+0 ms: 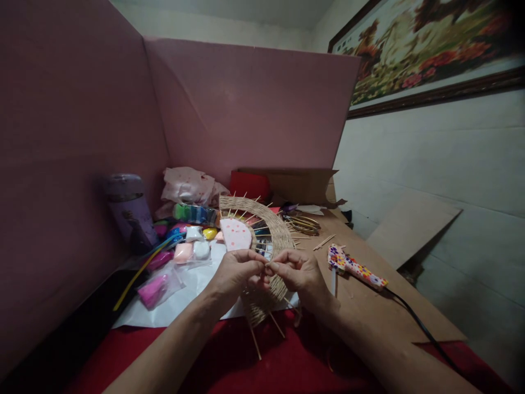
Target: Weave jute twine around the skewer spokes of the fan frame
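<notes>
A half-ring of woven twine (283, 235) on thin wooden sticks stands in front of me, with bare stick ends poking out along its outer edge. Inside its curve sits a white half-round piece with pink-red dots (235, 234). My left hand (241, 269) and my right hand (301, 273) meet at the inner edge of the weave. Thumb and forefinger of each are pinched on a thin strand that looks like twine; the fingertips hide most of it. Lower sticks and a loose twine end hang below my hands.
On the right lie a flower-patterned glue gun (355, 268) with a black cord and some loose sticks (324, 242) on cardboard (394, 312). At left are packets of coloured clay (153, 290), a yellow-blue tube (139, 273) and a purple tumbler (130, 213). Pink panels (250, 104) rise behind.
</notes>
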The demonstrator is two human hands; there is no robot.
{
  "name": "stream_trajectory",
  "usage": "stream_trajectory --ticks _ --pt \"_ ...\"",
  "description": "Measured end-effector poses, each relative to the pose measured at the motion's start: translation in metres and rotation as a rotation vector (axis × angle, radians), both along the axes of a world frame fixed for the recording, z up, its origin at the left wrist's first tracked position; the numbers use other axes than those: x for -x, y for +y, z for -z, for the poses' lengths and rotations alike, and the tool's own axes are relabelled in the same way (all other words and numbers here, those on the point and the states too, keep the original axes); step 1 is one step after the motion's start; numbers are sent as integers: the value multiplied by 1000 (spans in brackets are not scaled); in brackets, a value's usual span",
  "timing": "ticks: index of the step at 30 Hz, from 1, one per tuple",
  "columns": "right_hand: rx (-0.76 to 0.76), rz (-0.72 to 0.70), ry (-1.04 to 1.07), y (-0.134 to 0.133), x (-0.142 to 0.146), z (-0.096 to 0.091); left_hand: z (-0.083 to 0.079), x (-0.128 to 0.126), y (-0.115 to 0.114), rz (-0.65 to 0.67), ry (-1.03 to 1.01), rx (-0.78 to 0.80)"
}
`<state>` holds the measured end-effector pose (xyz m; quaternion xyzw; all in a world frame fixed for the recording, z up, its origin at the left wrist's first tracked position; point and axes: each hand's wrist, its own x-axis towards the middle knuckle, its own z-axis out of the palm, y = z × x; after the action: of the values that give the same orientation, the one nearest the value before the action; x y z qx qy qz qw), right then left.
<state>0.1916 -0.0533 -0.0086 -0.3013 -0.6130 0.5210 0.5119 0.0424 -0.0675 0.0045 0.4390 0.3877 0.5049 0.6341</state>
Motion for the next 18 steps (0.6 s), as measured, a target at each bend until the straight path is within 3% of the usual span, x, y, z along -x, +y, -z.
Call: stream_trajectory --ticks 18 --pt "-49 18 -22 -2 0 0 3 -1 2 -9 -35 29"
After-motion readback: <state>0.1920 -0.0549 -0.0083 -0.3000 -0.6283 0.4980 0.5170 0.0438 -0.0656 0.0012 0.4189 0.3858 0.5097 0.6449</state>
